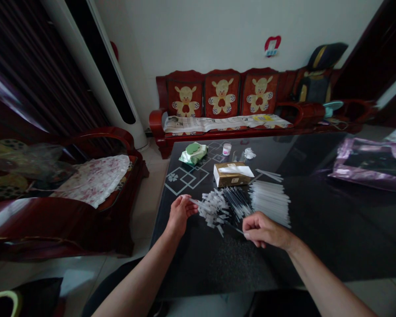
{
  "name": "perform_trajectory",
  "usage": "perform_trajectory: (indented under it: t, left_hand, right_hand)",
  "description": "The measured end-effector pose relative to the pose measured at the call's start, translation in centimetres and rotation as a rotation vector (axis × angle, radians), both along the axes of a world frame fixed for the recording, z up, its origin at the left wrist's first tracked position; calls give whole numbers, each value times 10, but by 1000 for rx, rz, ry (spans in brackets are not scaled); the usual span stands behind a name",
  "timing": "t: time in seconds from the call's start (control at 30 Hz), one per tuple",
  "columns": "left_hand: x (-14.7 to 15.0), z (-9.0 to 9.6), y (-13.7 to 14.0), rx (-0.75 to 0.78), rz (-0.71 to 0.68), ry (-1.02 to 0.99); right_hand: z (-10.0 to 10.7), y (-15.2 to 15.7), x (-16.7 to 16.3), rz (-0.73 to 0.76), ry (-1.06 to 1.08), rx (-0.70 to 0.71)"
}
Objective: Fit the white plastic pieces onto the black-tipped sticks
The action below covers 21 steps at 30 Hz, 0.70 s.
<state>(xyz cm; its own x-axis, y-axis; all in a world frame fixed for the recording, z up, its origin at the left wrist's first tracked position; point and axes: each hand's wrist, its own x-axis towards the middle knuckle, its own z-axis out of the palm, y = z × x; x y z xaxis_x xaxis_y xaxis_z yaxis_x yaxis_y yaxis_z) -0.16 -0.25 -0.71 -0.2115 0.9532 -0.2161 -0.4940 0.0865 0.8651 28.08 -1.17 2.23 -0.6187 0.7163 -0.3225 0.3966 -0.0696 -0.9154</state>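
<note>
Head view. Glossy black table (330,220), pale line pattern at far left, fine specks near the front edge. Left hand (182,214) pinches a slim pale strip (194,201); right hand (262,230) grips a thin dark stick (233,227). Around and between them on the tabletop: short white pieces (213,206), dark sticks (236,199), long white tubes (269,198). Tissue box (225,179) just behind. Beyond, red wooden sofa (157,125), white wall (198,35).

Bare forearms (140,279) stretch forward: left hand (181,215) pinching, loosely curled; right hand (263,231) folded tighter, pinching too!
</note>
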Motion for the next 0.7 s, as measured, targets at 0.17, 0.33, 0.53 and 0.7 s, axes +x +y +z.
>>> perform_trajectory:
  t: [0.17,0.33,0.53,0.7]
  left_hand:
    - [-3,2,0,3,-12,-17]
    - [-3,2,0,9,-8,-28]
    - [4,3,-4,13,-56,-27]
    - [17,3,-14,-3,-186,-25]
  right_hand:
    - [4,1,4,-12,19,4]
    - [4,1,1,-13,8,2]
    - [3,0,-7,-13,13,8]
    - [-6,3,-17,-93,41,23]
